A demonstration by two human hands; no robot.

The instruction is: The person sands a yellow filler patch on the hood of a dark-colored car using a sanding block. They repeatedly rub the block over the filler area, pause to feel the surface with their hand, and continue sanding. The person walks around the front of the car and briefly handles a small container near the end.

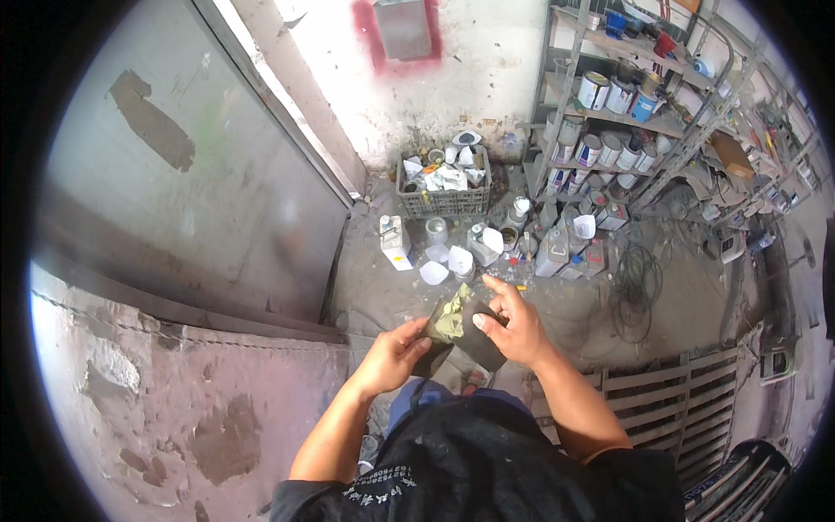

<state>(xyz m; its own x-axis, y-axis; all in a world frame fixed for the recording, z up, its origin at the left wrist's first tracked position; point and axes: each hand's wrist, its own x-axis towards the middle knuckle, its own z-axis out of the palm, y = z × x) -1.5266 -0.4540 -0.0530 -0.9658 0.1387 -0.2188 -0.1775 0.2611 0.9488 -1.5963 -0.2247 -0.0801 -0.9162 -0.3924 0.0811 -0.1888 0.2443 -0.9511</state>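
Observation:
In front of my body I hold two dark, flat putty spreaders close together. My left hand (394, 355) is closed on one dark spreader (430, 359), thumb on top. My right hand (515, 326) grips the other dark spreader (481, 341) between thumb and fingers, its index finger stretched forward. Between the hands lies a lump of pale yellow-green putty (450, 318), spread on the spreaders' surfaces. Which spreader carries most of it I cannot tell, as they overlap.
A pink panel with dark filler patches (228, 439) stands at my left, beside a grey metal panel (174, 174). Ahead are a crate of rubbish (445, 204), cans and paper cups (461, 259). Paint shelves (626, 122), a coiled cable (637, 278) and a slatted rack (661, 391) lie rightward.

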